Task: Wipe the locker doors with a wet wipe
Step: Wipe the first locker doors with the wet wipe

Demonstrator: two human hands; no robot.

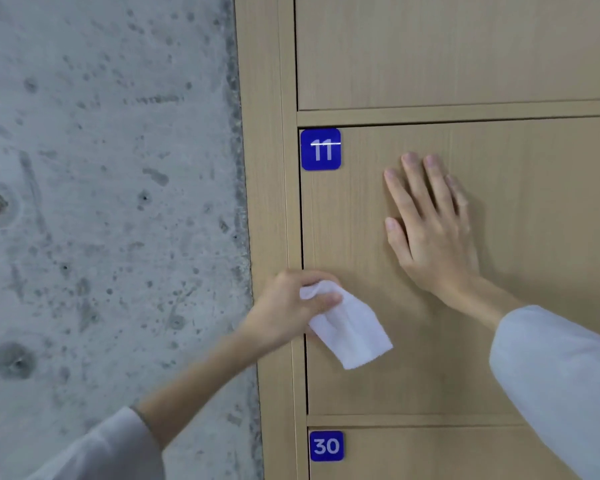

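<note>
So I had my right hand [430, 230] flat on the locker door [516, 271], the one tagged with the blue number 11 plate [320, 149] up in its top left corner. Fingers were straight and spread a bit, palm against the wood, not gripping anything. My left hand [291, 306] had the wet wipe [350, 330] pinched between thumb and curled fingers, right at the left edge of that same door, about where the door meets the locker frame [274, 202]. Most of the wipe hung loose below and to the right of my fingers, lying over the lower left part of the door. That hand was a bit blurry, so I honestly couldn't tell if the wipe was pressed to the surface or just dangling in front of it. Below was the next door with the number 30 plate [326, 446], and another door [465, 46] sat above. Rough concrete wall [111, 202] ran along the left of the lockers. Both my sleeves were pale.
</note>
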